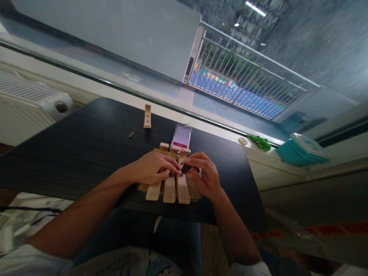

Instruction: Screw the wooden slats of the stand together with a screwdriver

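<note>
Three pale wooden hooks lie side by side near the table's front edge, their raised ends pointing away from me. My left hand reaches over them from the left, gripping the wood, its fingertips meeting at a hole in the rightmost hook. From the right, my right hand pinches a small dark piece against that same hook. Its exact kind is not clear. Under the hooks lies crinkled clear plastic, partly covered by my hands.
A phone with a lit screen lies just beyond the hooks. Farther left on the black table are a fourth wooden hook and a few small screws. On the sill are a tape roll, green cloth and teal bin.
</note>
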`<control>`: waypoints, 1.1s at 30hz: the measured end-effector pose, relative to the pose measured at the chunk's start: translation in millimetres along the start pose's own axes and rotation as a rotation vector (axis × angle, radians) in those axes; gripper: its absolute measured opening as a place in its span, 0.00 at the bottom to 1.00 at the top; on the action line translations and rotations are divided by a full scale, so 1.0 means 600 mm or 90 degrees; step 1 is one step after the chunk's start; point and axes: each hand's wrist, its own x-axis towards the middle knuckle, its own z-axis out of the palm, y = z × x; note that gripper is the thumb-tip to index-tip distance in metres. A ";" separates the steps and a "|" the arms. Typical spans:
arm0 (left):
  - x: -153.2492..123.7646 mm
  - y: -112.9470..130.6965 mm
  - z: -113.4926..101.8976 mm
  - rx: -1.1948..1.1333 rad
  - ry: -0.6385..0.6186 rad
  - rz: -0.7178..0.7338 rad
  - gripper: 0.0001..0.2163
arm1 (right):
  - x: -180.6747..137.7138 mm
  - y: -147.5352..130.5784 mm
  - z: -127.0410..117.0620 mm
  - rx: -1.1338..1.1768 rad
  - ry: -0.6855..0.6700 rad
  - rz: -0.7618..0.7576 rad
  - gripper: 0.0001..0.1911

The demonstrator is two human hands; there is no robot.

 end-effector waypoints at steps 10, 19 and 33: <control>-0.002 0.000 0.002 -0.013 -0.004 -0.003 0.18 | -0.007 -0.001 -0.006 0.093 -0.022 0.073 0.14; 0.000 0.001 -0.001 -0.013 -0.011 -0.006 0.18 | -0.007 -0.002 -0.005 0.092 0.016 0.089 0.12; -0.002 -0.002 0.002 -0.011 -0.003 0.002 0.19 | -0.003 0.003 0.005 0.104 0.052 0.060 0.14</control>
